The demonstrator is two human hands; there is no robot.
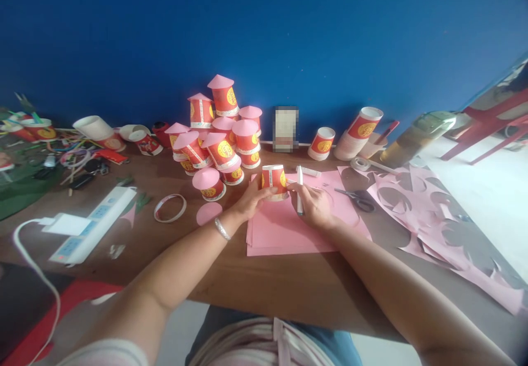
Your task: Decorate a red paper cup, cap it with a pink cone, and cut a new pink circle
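My left hand (250, 200) is closed around an upside-down red paper cup (273, 179) with yellow round prints. In my right hand (315, 206) is a slim white stick-like tool (300, 181), held upright with its narrow end up; its exact kind I cannot make out. The right fingertips are close to the cup's lower rim; whether they touch it I cannot tell. Beneath both hands lie stacked pink paper sheets (284, 234). A white tube (308, 171) rests at the sheets' far edge, and dark scissors (358, 200) lie at their right.
Several red cups with pink cone tops (223, 148) are piled up left of centre. A pink disc (209, 213), a tape ring (170, 208) and a power strip (93, 225) lie leftward. Pink offcuts (429, 217), stacked cups (358, 132) and a bottle (416, 137) occupy the right.
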